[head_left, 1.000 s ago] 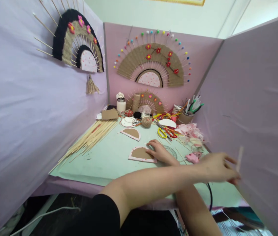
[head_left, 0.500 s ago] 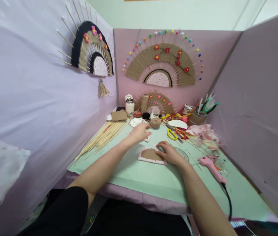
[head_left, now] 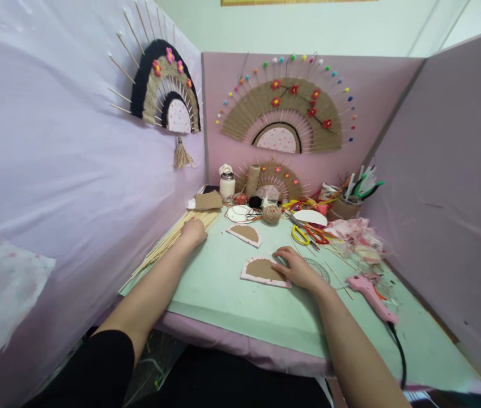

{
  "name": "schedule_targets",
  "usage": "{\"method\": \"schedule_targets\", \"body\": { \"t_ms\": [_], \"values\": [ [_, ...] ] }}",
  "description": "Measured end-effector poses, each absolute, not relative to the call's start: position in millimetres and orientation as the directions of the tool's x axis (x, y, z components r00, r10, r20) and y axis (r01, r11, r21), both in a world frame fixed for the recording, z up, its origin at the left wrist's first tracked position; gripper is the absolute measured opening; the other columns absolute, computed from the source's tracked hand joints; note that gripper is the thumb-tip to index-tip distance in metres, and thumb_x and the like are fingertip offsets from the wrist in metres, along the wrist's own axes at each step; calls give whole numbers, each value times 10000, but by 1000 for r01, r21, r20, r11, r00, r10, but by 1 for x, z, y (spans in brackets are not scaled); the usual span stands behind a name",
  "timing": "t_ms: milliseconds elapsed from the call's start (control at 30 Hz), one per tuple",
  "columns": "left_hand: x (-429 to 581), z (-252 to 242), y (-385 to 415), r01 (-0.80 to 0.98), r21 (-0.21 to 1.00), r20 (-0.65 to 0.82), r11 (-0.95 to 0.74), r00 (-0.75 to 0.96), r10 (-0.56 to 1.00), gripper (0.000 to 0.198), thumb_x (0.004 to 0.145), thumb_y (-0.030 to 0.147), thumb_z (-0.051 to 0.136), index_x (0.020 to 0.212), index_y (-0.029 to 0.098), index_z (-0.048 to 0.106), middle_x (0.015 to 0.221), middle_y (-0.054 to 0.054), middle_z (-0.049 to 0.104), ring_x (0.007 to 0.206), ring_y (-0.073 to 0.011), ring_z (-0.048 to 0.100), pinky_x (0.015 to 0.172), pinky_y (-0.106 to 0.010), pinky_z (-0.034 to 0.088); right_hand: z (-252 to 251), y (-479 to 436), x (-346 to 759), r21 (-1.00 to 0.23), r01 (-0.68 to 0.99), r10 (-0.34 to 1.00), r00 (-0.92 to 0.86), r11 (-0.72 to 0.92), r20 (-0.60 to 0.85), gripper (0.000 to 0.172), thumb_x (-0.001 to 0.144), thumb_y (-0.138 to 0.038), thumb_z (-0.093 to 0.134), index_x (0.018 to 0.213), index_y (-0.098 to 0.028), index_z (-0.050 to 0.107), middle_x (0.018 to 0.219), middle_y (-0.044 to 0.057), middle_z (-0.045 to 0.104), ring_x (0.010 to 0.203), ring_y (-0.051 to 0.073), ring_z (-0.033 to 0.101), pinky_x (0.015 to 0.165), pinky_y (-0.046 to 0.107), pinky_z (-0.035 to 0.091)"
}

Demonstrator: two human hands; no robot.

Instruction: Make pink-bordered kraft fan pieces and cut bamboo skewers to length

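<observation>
My left hand (head_left: 194, 232) is over the right side of a bundle of thin wooden sticks (head_left: 167, 243). Its fingers are mostly hidden behind the back of the hand, so whether they grip any stick does not show. My right hand (head_left: 297, 266) rests with thumb and fingers apart on the right end of a cardboard half-circle (head_left: 261, 269), whose edge is wrapped in white cloth with pink dots. Behind it lies a second cloth-edged half-circle (head_left: 244, 233), touched by neither hand. A clear protractor (head_left: 317, 272) sits beside my right hand, partly covered by it.
A pink glue gun (head_left: 371, 297) with a black cord lies at the right. Scissors (head_left: 302, 233), a twine ball (head_left: 271, 214), cloth scraps (head_left: 361, 238) and a tool pot (head_left: 344, 208) stand farther back. Partition walls enclose the table, with a decorated fan (head_left: 286, 96) at the back.
My left hand has moved left from above the rear half-circle to the sticks, uncovering that piece. My right hand remains on the near half-circle. The view has shifted slightly.
</observation>
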State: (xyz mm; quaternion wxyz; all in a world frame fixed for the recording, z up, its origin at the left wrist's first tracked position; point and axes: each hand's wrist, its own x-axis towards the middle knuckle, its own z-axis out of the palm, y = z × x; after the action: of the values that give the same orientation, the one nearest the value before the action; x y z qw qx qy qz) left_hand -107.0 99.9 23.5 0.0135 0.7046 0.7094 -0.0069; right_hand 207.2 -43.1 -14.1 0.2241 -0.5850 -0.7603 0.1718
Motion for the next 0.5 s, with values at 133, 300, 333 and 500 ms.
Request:
{"method": "schedule_targets", "body": {
  "t_ms": [133,300,333,500],
  "values": [
    [-108,24,106,1000,-8,-33,23,-24,999,579,685,371,619,1168,54,577,1214,-266,557,1127,-362,525,879,-388,452,-13,-44,207,-520,816,967,-215,253,134,327,841,-389,544,1099,-204,621,1214,107,527,1129,238,524,998,375,389],
    [-109,24,116,1000,-18,-93,-14,13,996,539,657,382,655,1125,118,626,1128,-226,623,1073,-332,572,883,-368,452,-14,-43,208,-521,811,964,-227,267,141,331,840,-387,548,1099,-195,622,1216,114,527,1127,237,526,1005,377,389],
    [-110,24,118,1000,-21,-106,-19,17,994,531,650,369,663,1121,125,633,1124,-223,627,1068,-332,575,877,-368,455,-14,-43,208,-522,809,963,-228,269,144,331,839,-387,549,1099,-196,622,1215,115,529,1124,237,527,1002,380,391],
    [-109,26,129,999,-30,-170,-40,35,985,492,630,258,674,1099,108,658,1138,-252,617,1061,-374,573,869,-431,453,-15,-42,208,-526,807,964,-219,266,152,322,833,-388,559,1090,-207,628,1207,108,533,1122,237,527,998,376,394]
  ]
}}
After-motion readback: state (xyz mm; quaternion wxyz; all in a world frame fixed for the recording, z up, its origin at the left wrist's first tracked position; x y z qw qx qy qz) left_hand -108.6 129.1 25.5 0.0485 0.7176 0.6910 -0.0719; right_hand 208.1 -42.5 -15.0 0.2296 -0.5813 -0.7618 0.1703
